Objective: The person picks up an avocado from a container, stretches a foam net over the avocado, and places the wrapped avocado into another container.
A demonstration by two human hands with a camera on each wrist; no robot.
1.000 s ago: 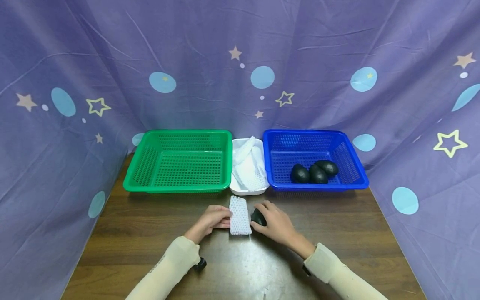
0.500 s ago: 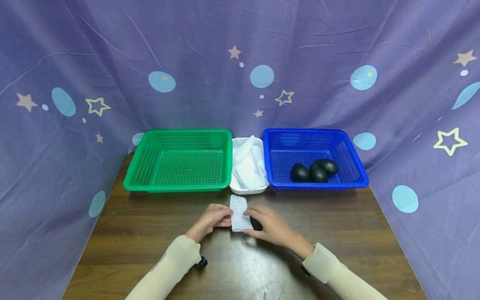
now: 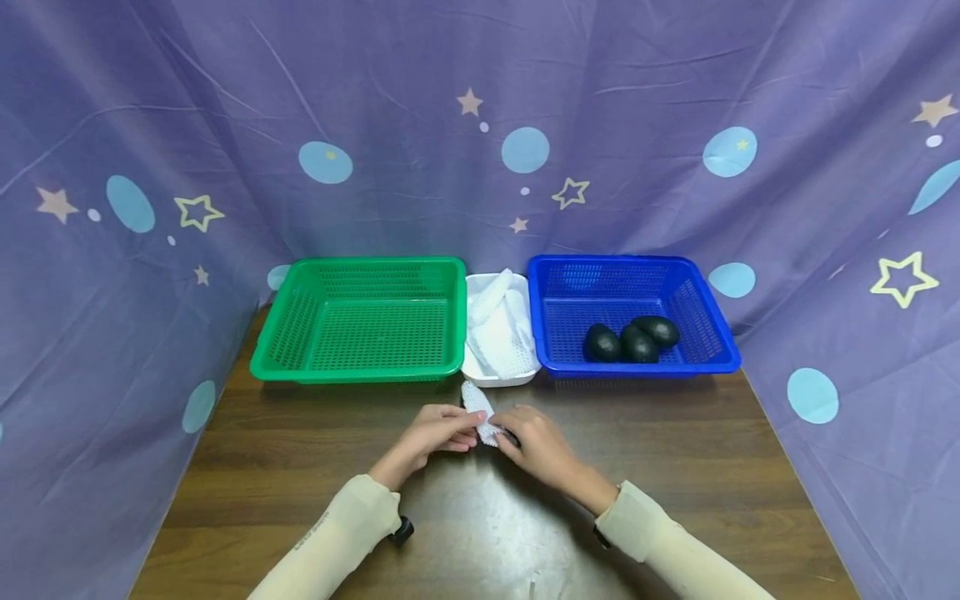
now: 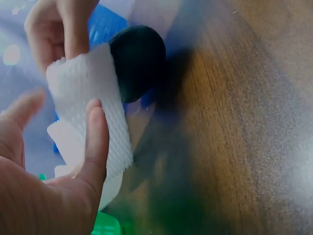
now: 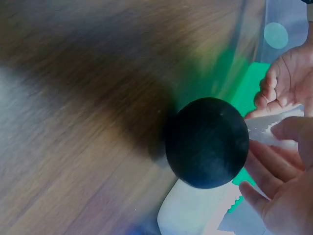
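A white foam net sleeve (image 3: pixel 480 413) stands tilted between both hands, just in front of the white tray. My left hand (image 3: pixel 437 435) touches it from the left; in the left wrist view one straight finger (image 4: pixel 97 139) lies along the net, and another, blurred, is apart from it. My right hand (image 3: pixel 542 446) pinches the net's near edge with its fingertips. A dark avocado (image 5: pixel 206 143) sits under the right palm beside the net, mostly covered by that hand in the head view. Whether the palm grips the avocado is hidden.
A green basket (image 3: pixel 358 377) stands at the back left. The white tray (image 3: pixel 498 381) with more foam nets (image 3: pixel 498 337) is in the middle. At the back right, a blue basket (image 3: pixel 633 367) holds several avocados (image 3: pixel 639 343). Wooden table (image 3: pixel 480 533) lies in front.
The right hand has moved left with the avocado from beside the net to the net's edge. The net, earlier flat, is now turned and narrowed; the left hand has shifted slightly right.
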